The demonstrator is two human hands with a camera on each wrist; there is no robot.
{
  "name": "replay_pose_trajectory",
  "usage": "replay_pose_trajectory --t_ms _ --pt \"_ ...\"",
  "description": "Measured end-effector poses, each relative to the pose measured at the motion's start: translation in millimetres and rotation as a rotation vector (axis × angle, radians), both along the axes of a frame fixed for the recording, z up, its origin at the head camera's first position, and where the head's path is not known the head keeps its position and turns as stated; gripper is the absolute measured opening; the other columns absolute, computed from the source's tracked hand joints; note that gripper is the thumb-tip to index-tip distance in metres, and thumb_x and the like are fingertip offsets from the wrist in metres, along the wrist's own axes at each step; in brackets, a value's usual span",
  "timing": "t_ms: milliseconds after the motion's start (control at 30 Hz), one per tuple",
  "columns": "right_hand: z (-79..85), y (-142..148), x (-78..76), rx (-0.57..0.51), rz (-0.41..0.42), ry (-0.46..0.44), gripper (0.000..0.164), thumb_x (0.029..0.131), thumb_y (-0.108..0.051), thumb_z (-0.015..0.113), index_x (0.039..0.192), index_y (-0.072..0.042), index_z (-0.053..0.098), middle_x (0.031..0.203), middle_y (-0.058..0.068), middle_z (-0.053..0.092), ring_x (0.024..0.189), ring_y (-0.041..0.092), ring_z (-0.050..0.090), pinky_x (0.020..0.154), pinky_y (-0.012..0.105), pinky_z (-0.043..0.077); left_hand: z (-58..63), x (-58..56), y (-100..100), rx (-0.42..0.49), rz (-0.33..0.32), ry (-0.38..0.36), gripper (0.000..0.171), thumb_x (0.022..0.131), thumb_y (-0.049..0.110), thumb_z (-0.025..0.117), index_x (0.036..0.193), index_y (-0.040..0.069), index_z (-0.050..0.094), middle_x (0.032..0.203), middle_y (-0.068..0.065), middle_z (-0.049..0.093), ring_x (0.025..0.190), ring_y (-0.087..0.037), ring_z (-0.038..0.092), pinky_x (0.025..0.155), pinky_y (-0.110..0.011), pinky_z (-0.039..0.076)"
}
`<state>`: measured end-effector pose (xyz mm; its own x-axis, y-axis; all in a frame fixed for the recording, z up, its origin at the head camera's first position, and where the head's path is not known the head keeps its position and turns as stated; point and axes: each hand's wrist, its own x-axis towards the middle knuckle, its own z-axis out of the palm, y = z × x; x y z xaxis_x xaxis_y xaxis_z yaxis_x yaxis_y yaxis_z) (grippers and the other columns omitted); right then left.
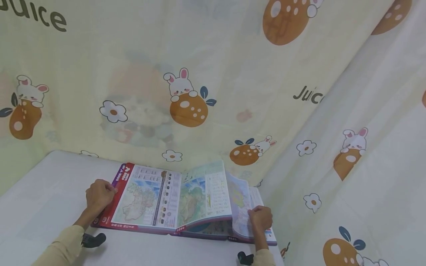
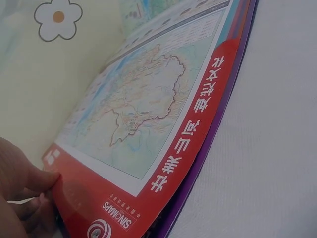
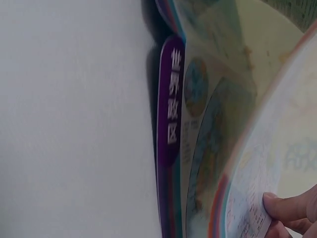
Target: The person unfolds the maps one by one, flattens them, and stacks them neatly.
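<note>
A wide fold-out map book (image 1: 139,207) lies spread on the white table, its panels printed with maps and small text. My left hand (image 1: 100,194) pinches its red left border, thumb (image 2: 42,181) on top and fingers partly hidden beneath. At the right end, my right hand (image 1: 261,218) pinches the edge of a lifted, curved map page (image 1: 240,199). In the right wrist view, thumb and fingers grip that page (image 3: 247,193) above a purple-edged panel (image 3: 171,106). A middle leaf (image 1: 203,192) also stands raised, bending up from the fold.
Pale cloth (image 1: 139,66) with rabbits, oranges and flowers hangs behind and to the right of the table (image 1: 36,207). The book's right end reaches near the table's right side. Dark straps (image 1: 94,240) show at both wrists.
</note>
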<state>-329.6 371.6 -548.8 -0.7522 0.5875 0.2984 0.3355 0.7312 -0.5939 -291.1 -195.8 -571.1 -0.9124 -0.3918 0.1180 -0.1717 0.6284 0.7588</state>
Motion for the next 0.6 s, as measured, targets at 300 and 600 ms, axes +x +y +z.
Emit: replay_pose_trajectory --t_ms 300,600 --pt "-12.5 18.0 -15.3 0.02 -0.06 -0.001 0.015 0.071 -0.008 0.078 0.061 -0.003 0.068 0.077 0.022 0.072 0.065 0.038 0.061 0.052 0.039 0.034 -2.6 -1.6 -3.2 -0.013 0.017 0.0 0.024 0.089 0.011 0.071 0.094 -0.012 0.069 0.086 -0.03 0.071 0.063 -0.029 0.063 0.053 -0.032 0.043" --pt "-17.5 33.3 -20.2 0.074 -0.09 0.017 0.012 0.068 -0.004 0.071 0.059 -0.002 0.063 0.071 0.02 0.07 0.059 0.037 0.059 0.049 0.036 0.03 -4.8 0.4 -6.9 0.003 0.038 -0.014 0.027 0.089 0.014 0.071 0.098 -0.011 0.069 0.096 -0.032 0.071 0.066 -0.033 0.066 0.057 -0.043 0.054"
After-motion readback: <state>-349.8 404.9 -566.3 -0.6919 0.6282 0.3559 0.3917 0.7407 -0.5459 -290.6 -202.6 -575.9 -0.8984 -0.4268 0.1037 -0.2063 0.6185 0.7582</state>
